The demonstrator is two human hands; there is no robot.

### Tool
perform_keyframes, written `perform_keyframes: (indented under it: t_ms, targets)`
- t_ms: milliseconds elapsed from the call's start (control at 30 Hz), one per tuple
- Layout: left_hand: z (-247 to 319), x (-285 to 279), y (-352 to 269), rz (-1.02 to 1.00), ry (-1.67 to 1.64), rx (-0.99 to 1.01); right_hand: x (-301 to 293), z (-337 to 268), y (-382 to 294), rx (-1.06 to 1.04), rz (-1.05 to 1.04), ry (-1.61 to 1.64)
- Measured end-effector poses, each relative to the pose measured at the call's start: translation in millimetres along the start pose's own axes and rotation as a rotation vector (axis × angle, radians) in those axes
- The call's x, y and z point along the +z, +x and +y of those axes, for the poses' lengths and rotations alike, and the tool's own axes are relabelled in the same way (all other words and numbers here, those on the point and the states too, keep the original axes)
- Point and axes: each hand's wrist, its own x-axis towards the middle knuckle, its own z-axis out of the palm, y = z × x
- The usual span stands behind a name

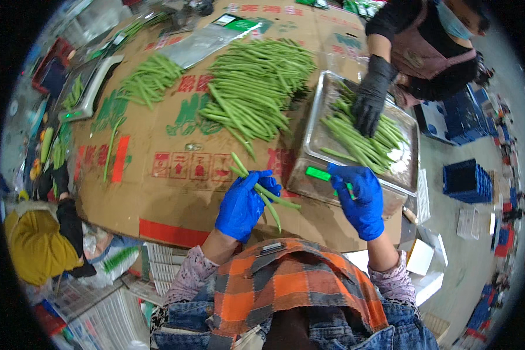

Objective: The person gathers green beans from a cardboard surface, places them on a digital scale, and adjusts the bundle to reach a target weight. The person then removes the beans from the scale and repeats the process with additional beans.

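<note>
My left hand [245, 205], in a blue glove, grips a few green beans [269, 197] over the near edge of the cardboard-covered table. In a matching glove, my right hand [359, 201] is at the near side of a metal tray [310, 127], beside a bright green strip [318, 173]. Its fingers are curled, and a small green and red piece [350, 190] shows by them; whether they hold it is unclear. Green beans [354, 144] lie in the tray, under a co-worker's black-gloved hand [372, 96]. A large pile of beans [256, 87] lies ahead of me.
A smaller bean pile [151, 78] lies left, near a clear plastic bag [210, 41]. A scale [87, 94] with beans on it stands at the left edge. Opposite is a co-worker [424, 52] in a mask and apron. Blue crates [466, 181] stand on the floor at right.
</note>
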Motion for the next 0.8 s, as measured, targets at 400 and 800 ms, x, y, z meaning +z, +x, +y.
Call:
perform_keyframes:
  t_ms: [400,800]
  targets:
    - [51,-52,25,0.187,-0.114,0.305,83,-6,124,-0.26,-0.261,0.109]
    - [63,-42,100,0.37,-0.108,0.369,182,4,223,-0.2,-0.4,-0.194]
